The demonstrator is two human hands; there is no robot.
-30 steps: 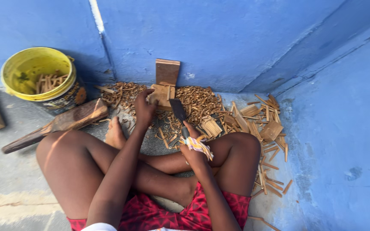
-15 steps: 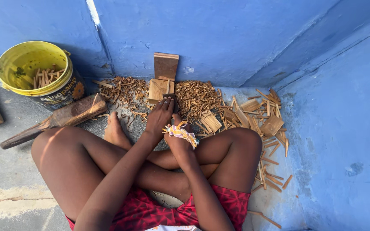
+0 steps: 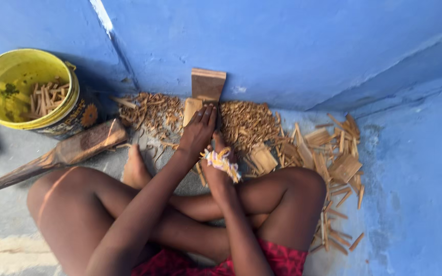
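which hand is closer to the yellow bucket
Left. The left hand rests on the small wood block, across the shavings from the yellow bucket. The right hand, with a woven band at its wrist, sits just behind it, farther from the bucket.

Hemmed in at the wall corner

Wood chip heaps (image 3: 246, 120) and stacked slats (image 3: 333, 153) crowd the floor ahead and right; the upright board (image 3: 208, 84) blocks the wall; bare floor (image 3: 16, 153) lies open between yellow bucket (image 3: 26, 92) and club (image 3: 62, 153).
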